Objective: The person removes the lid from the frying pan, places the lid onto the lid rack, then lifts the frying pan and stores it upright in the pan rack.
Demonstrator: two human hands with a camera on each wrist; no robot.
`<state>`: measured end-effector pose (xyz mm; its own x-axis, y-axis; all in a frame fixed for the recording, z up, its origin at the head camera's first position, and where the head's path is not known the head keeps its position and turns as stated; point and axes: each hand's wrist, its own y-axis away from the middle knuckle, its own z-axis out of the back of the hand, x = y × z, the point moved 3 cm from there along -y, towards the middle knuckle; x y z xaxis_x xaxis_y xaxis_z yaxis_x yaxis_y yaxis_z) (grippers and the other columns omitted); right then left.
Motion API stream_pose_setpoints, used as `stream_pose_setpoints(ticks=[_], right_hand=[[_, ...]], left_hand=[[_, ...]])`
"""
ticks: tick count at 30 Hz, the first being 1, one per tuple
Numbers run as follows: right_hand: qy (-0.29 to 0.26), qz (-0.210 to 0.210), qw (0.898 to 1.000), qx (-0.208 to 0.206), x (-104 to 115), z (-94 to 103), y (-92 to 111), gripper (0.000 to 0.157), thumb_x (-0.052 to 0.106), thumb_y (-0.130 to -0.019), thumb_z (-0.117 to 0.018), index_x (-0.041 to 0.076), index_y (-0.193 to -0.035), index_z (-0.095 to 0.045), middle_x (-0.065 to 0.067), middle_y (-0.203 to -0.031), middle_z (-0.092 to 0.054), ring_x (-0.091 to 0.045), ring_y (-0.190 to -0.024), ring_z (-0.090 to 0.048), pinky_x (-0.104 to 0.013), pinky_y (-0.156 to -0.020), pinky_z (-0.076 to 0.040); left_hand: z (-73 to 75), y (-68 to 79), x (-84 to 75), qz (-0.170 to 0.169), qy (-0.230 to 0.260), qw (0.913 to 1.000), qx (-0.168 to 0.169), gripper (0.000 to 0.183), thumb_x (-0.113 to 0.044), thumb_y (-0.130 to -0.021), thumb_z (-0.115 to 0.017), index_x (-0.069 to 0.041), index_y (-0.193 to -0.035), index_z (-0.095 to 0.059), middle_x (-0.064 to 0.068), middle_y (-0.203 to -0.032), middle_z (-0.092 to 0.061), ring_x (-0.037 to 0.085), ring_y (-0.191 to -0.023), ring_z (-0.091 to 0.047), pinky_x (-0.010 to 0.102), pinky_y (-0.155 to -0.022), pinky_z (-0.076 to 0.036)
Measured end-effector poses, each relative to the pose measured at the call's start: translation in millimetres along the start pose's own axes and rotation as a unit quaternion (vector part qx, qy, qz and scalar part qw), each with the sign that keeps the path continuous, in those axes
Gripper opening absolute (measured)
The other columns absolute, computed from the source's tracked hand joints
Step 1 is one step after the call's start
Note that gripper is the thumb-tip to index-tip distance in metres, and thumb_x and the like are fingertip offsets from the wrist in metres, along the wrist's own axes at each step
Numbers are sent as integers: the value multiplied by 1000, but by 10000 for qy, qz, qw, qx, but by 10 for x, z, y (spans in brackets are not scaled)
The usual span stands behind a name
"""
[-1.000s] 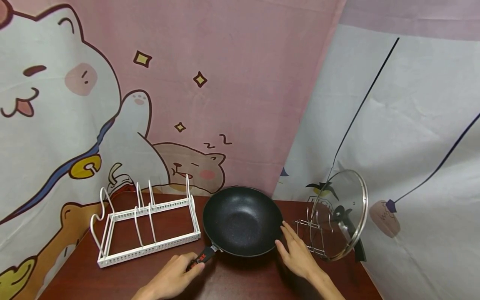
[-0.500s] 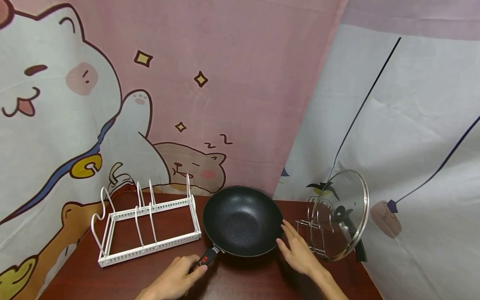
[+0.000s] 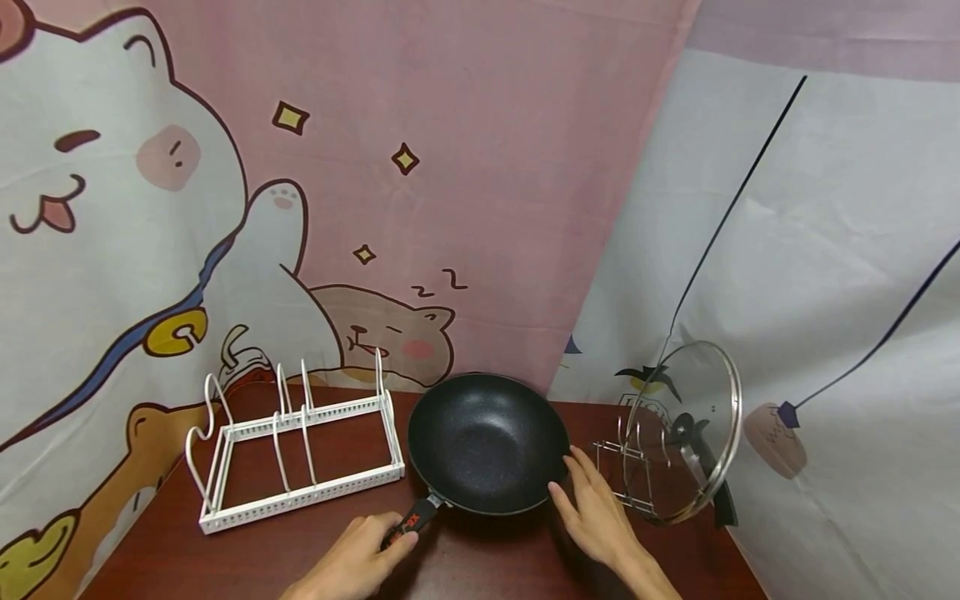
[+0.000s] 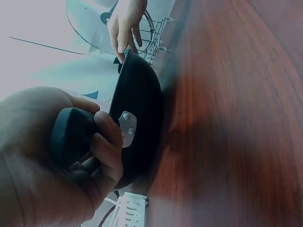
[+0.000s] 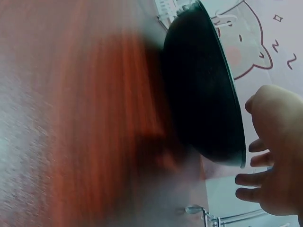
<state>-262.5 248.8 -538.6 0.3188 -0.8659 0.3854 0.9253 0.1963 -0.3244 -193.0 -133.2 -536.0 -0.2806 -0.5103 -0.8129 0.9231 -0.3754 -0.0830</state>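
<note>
A black frying pan [image 3: 487, 446] with deep sloping sides sits on the table in the middle of the head view, its inside facing up. My left hand [image 3: 352, 554] grips its black handle [image 3: 414, 521], fingers curled round it, as the left wrist view also shows. At the pan's right rim is my right hand [image 3: 596, 512], fingers extended and fingertips right at the edge. In the right wrist view the pan's dark outer side [image 5: 203, 90] stands beside the right hand [image 5: 279, 146], whose fingers are loosely spread.
Left of the pan stands a white rack [image 3: 300, 496] with upright wire dividers. To the right, a glass lid [image 3: 731, 417] with a metal rim stands upright in a chrome wire rack [image 3: 637, 504]. A cartoon-printed cloth [image 3: 487, 167] hangs behind the reddish-brown table [image 3: 480, 567].
The whole head view has shifted slightly, so everything appears a little further right. Both hands keep their places at the handle and rim.
</note>
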Motion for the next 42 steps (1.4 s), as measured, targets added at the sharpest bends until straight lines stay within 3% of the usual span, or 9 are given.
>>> stream_pose_setpoints(ticks=[8,22,32,39,42], right_hand=[[168,-97,9997,-123,91,-45,110,64,40,-113,-69,-6,-157,-58,-26,-175,-46,-53,-153,-56,-72,-116,-51],[392,16,9987,-338,55,-92,138,64,38,-112,-71,-8,-155,-60,-28,-168,-55,-53,-149,-60,-71,-116,-51],[346,67,9988,-333,40,-86,117,63,35,-112,-71,-9,-155,-60,-27,-168,-55,-50,-150,-60,-69,-116,-53],[420,255,9980,-407,44,-74,69,60,31,-112,-71,-11,-153,-60,-28,-166,-57,-50,-148,-62,-68,-116,-53],[460,279,9977,-411,43,-70,45,59,30,-112,-72,-11,-152,-61,-29,-165,-57,-50,-147,-63,-68,-116,-53]], left_hand=[[-42,14,-16,-39,-59,9999,-108,25,-33,-112,-70,-19,-92,-67,-16,-72,-46,-5,-60,-40,20,-56,-36],[-109,21,-28,143,288,9995,17,18,-27,-112,-69,-15,-99,-71,-13,-70,-57,-2,-59,-50,22,-58,-41],[-132,-7,-25,-118,482,9986,204,16,-25,-111,-69,-15,-98,-71,-18,-69,-54,-7,-60,-47,19,-58,-37],[-171,-20,-11,-412,866,9946,385,17,-23,-110,-70,-9,-100,-73,-18,-71,-55,-9,-59,-44,16,-58,-33],[-192,-30,-9,-369,1079,9921,525,18,-21,-110,-69,-6,-101,-74,-16,-74,-60,-8,-61,-47,16,-59,-36]])
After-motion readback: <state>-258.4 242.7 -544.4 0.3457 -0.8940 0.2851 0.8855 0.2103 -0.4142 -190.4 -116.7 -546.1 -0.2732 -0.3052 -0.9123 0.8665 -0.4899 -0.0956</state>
